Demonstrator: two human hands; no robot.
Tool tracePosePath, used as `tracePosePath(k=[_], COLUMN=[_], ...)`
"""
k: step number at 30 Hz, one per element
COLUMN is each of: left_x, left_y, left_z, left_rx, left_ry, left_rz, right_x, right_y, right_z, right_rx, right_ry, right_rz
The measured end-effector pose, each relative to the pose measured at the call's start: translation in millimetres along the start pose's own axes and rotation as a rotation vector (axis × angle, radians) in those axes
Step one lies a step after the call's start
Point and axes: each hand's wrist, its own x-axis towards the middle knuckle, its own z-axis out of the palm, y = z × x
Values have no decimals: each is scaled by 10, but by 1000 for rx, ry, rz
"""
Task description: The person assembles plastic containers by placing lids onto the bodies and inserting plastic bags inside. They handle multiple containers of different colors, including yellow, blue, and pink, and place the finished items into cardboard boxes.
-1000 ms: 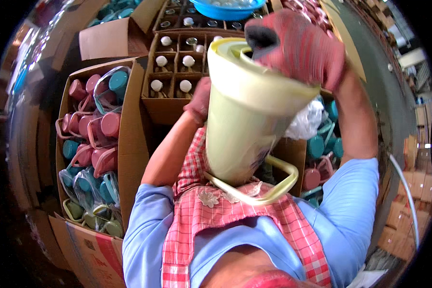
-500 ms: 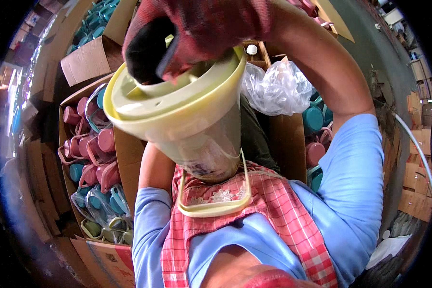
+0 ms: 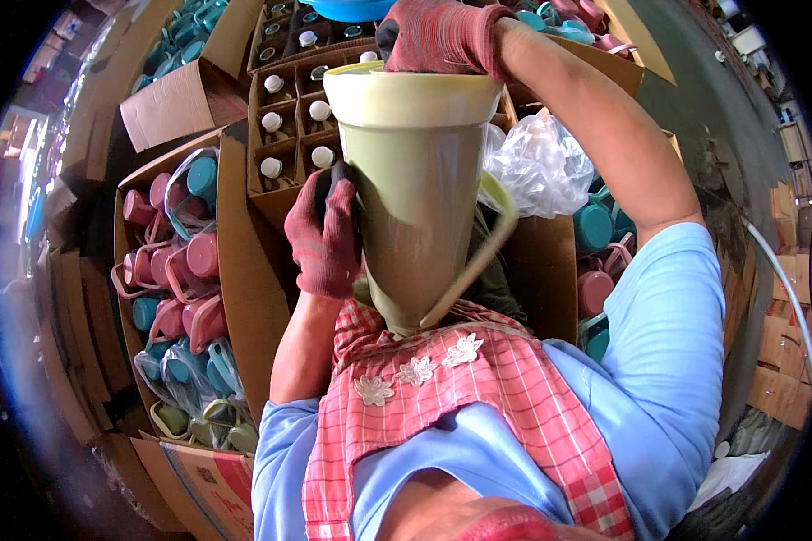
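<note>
Upright in front of my apron, a tall pale-green plastic jug (image 3: pixel 415 180) tapers downward from a wide, yellowish rim band. Its loop handle (image 3: pixel 478 257) hangs out on the right side. My right hand (image 3: pixel 447 41), in a red knitted glove with dark fingertips, is closed over the top at the rim; its fingertips are partly hidden. Against the jug's left wall rests my left hand (image 3: pixel 327 239), gloved the same way, thumb and fingers curved along the side. What lies inside the jug cannot be seen.
A divided carton (image 3: pixel 280 185) holds several white-capped bottles just beyond the jug, with a blue basin (image 3: pixel 347 7) behind. Cartons of pink and teal handled containers stand left (image 3: pixel 203 257) and right (image 3: pixel 594 288). Crumpled clear plastic bags (image 3: pixel 541 162) lie right of the jug.
The jug has swung from tilted to upright and moved right, its handle now at the right side. My left hand has come into view on its side; my right hand has shifted right and away.
</note>
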Motion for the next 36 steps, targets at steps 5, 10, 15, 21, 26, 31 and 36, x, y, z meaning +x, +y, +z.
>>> tracePosePath(k=[5,10,15,21,26,31,36], left_x=[443,693,805,702,607,576,550], left_y=[-513,-717,-780,-878,-944,-910,-831], left_z=[-260,-346,-369,-471,-676,-767,-762], left_rx=[-319,-524,-564,-440,-227,-371,-203], left_ry=[-5,-72,-178,-143,-54,61,-109], left_rz=[-94,-268,-291,-234,-145,-255,-143], right_x=[248,62,120,344,277,130,56], right_y=[70,-102,-313,-373,42,174,140], right_z=[167,-348,-456,-278,179,1582,2577], right_rx=[376,1040,1337,1180,1193,548,405], right_ry=[226,14,-35,121,554,-60,-319], right_rz=[24,-356,-935,-1043,-718,649,641])
